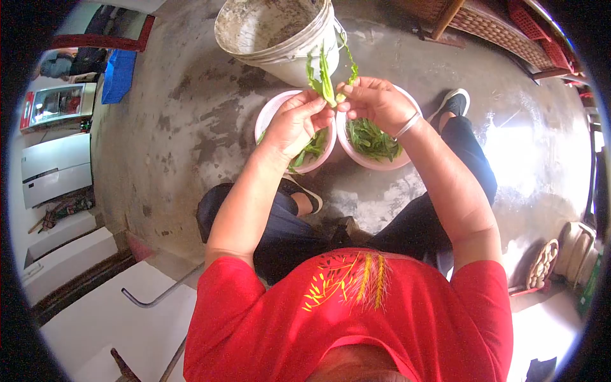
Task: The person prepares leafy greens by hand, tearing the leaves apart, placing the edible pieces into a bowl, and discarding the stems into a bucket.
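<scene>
Above two pink-rimmed baskets, my left hand (298,122) and my right hand (377,104) meet at the fingertips. Between thumb and fingers my left hand pinches the pale base of a green leafy vegetable (326,81), its leaves pointing away from me. My right hand, with a bracelet at its wrist, is closed on a thin, curly leaf strand (353,69) beside it. Below my left hand is the left basket (307,169), partly hidden, with green leaves (313,150) inside. The right basket (382,167) holds a pile of leaves (372,140).
A dirty white bucket (289,65) stands just beyond the baskets on the stained concrete floor (184,121). My shoes (453,104) flank the baskets. A woven bench (503,37) is at the upper right, a blue box (118,76) at the left.
</scene>
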Tool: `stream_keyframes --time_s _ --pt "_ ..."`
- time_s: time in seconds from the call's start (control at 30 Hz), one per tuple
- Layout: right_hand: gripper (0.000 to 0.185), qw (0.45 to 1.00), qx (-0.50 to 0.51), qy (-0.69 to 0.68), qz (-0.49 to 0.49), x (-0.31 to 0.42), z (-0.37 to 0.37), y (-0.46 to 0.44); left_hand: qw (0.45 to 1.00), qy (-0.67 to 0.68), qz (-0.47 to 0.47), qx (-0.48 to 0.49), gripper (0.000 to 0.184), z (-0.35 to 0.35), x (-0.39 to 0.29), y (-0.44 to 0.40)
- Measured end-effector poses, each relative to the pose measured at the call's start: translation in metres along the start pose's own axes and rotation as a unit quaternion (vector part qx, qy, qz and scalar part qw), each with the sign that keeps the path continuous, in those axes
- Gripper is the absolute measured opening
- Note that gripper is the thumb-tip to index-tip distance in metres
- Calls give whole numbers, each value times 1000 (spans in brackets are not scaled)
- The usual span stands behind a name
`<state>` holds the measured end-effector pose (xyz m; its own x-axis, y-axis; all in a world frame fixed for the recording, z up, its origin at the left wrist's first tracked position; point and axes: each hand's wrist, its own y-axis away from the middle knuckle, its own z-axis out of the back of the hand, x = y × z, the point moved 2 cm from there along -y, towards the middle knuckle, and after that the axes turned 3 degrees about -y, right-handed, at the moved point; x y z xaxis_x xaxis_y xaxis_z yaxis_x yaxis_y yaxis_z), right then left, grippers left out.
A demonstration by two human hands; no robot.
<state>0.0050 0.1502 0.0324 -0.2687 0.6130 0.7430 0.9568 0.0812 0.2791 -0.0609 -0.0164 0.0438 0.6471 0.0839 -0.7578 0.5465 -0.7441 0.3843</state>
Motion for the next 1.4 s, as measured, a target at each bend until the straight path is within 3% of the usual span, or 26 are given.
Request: stream_keyframes --time_s 0.4,0.5,0.7,0.93,1.07,1.17,1.4 --pt "26 984 38 168 41 1 1 -2 980 -192 -15 -47 16 0 2 -1" --pt "25 987 34 148 51 1 -3 -2 994 -81 -9 -75 16 5 5 -2" --pt "24 995 30 75 53 -1 -4 -3 991 -6 -38 -126 15 16 7 -2" --pt "23 997 9 79 -3 -2 -3 -3 973 -215 27 -76 14 -1 4 5" --pt "23 994 67 74 -46 -4 -2 -1 968 -243 63 -18 15 6 6 5" --pt "21 989 110 82 -60 -2 -4 1 969 -217 116 17 14 5 0 8" --pt "19 997 25 74 15 -3 -3 -3 986 -129 101 -34 18 -2 1 9"
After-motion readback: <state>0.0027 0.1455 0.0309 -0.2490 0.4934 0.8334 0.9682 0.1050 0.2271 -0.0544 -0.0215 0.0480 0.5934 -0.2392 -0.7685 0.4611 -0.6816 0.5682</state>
